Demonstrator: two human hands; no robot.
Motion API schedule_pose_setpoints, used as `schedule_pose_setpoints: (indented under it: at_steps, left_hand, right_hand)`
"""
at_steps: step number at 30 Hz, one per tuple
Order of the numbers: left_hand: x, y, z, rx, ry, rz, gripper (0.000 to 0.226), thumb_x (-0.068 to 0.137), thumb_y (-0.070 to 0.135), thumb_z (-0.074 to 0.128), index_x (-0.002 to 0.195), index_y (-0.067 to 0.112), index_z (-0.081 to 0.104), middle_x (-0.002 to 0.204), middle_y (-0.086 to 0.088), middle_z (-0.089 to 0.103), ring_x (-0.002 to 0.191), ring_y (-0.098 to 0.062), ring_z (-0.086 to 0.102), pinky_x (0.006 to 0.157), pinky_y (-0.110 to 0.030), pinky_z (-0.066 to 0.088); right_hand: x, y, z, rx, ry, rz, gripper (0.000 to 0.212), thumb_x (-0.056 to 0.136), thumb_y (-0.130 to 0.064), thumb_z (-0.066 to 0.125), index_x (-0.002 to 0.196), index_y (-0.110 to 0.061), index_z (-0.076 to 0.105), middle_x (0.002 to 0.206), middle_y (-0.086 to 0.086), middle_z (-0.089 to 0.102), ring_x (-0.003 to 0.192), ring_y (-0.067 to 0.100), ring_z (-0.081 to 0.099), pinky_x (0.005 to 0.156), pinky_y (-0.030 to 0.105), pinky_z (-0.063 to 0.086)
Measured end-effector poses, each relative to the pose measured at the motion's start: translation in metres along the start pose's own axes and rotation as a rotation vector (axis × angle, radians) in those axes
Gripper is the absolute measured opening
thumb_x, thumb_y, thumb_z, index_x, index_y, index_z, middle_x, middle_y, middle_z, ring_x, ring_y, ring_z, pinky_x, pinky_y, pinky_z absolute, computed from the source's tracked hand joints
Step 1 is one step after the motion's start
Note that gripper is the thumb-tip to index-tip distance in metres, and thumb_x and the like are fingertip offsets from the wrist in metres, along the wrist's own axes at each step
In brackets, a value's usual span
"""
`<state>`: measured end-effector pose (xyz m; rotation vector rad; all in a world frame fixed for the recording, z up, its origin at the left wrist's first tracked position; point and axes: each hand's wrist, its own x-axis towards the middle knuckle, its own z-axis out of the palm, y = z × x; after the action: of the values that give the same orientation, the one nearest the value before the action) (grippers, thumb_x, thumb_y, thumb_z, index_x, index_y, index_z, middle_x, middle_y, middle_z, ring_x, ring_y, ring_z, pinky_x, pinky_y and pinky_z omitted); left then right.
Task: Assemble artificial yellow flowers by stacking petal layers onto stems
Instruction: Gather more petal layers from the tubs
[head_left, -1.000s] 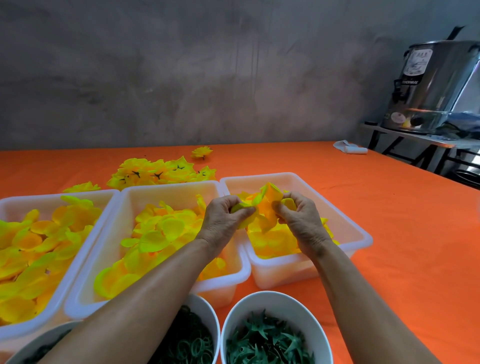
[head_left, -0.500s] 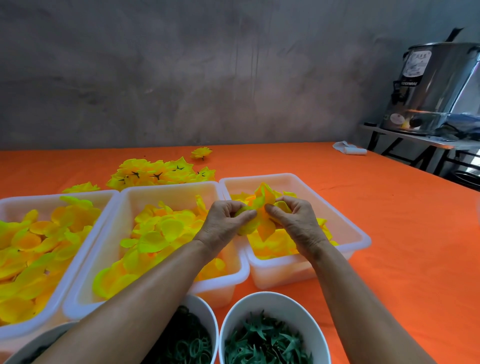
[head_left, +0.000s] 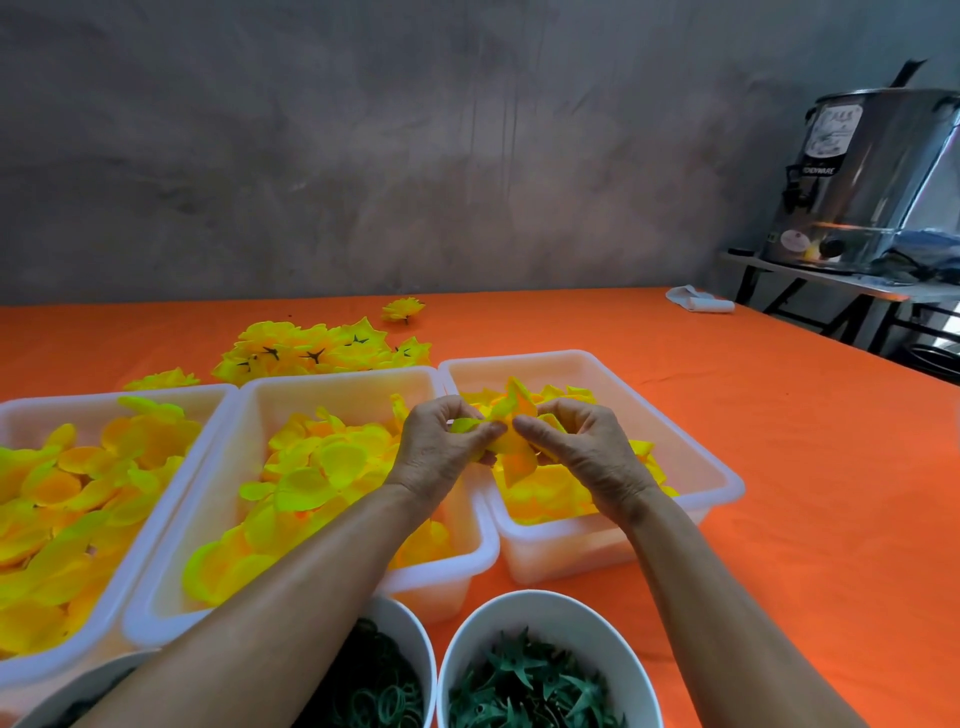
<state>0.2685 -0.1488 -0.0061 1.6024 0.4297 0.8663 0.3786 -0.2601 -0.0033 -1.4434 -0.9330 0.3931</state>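
An orange table (head_left: 779, 467) holds three white tubs of yellow petals. Over the right tub (head_left: 691, 452), the left hand (head_left: 447, 447) and the right hand (head_left: 582, 447) each pinch one yellow petal piece (head_left: 514, 441) between them.

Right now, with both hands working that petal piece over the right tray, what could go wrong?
1. The petal layer is only pinched between the left hand and the right hand; it may slip and vanish among the loose petals in the right tray.
2. The soft petals look bunched, so layers might stack crooked.
3. The forearms pass just above the bowl of green calyx pieces; a dropped elbow could tip it.
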Motion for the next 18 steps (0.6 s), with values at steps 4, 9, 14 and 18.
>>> schedule_pose_setpoints:
  at_steps: [4,9,14,18]
  left_hand:
    - [-0.0011,0.0004,0.0022,0.018,-0.033,0.03,0.02,0.074,-0.007,0.073,0.074,-0.001,0.054,0.065,-0.01,0.053,0.042,-0.009,0.054,0.049,-0.023,0.048]
    - [-0.0023,0.0018,0.0018,-0.02,-0.085,0.024,0.017,0.076,0.001,0.073,0.078,-0.008,0.058,0.064,-0.014,0.057,0.045,-0.011,0.055,0.052,-0.023,0.048]
    - [-0.0011,0.0,-0.001,-0.022,-0.122,0.012,0.026,0.08,0.009,0.07,0.077,-0.015,0.061,0.063,-0.014,0.063,0.055,-0.017,0.057,0.059,-0.026,0.047]
    - [-0.0015,-0.0001,-0.0008,-0.014,-0.127,0.006,0.023,0.077,0.008,0.072,0.065,-0.004,0.057,0.057,-0.009,0.062,0.051,-0.013,0.059,0.056,-0.023,0.048]
  right_hand:
    - [-0.0013,-0.001,0.0002,-0.022,-0.106,0.0,0.032,0.069,-0.025,0.077,0.091,-0.002,0.07,0.085,0.021,0.069,0.072,0.018,0.06,0.061,0.025,0.048]
    - [-0.0013,-0.0028,-0.0011,0.059,-0.115,0.015,0.024,0.065,-0.026,0.076,0.083,-0.011,0.07,0.074,0.007,0.068,0.066,0.014,0.061,0.06,0.023,0.05]
    - [-0.0007,-0.0013,-0.0022,0.038,-0.125,0.0,0.018,0.072,0.006,0.073,0.082,-0.007,0.067,0.066,-0.003,0.07,0.059,0.006,0.063,0.059,0.02,0.052]
    - [0.0001,-0.0004,-0.0024,0.029,-0.03,-0.01,0.01,0.076,0.006,0.07,0.079,-0.003,0.066,0.063,-0.001,0.066,0.055,0.006,0.059,0.054,0.02,0.049]
